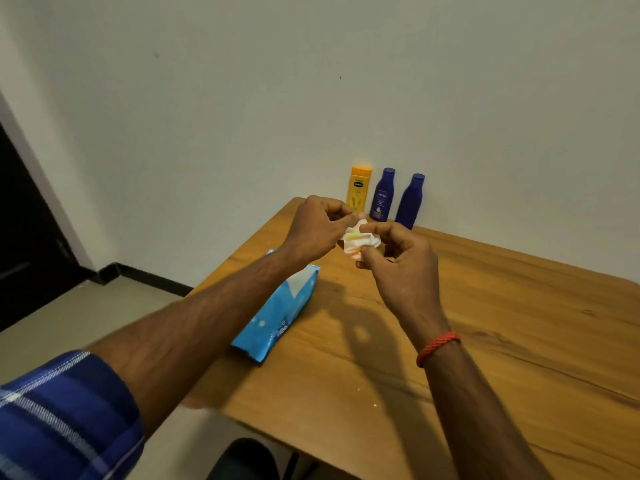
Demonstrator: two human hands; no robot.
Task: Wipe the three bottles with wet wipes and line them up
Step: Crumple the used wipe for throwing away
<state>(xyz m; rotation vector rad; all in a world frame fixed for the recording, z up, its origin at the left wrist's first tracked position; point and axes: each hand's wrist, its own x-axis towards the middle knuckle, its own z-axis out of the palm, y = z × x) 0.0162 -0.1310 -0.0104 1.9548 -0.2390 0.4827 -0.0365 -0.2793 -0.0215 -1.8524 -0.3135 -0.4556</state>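
Three bottles stand upright in a row at the table's far edge against the wall: a yellow bottle (360, 187), a dark blue labelled bottle (382, 196) and a plain dark blue bottle (410, 201). In front of them, above the table, my left hand (317, 227) and my right hand (401, 263) both pinch a crumpled white wet wipe (358, 240) between their fingers. The wipe shows a yellowish stain. A blue pack of wet wipes (277, 313) lies flat on the table under my left forearm.
The wooden table (502, 323) has its left edge close to the pack and its near edge at the bottom. A white wall rises right behind the bottles. A dark doorway is at the far left, and a dark chair part shows below the table edge.
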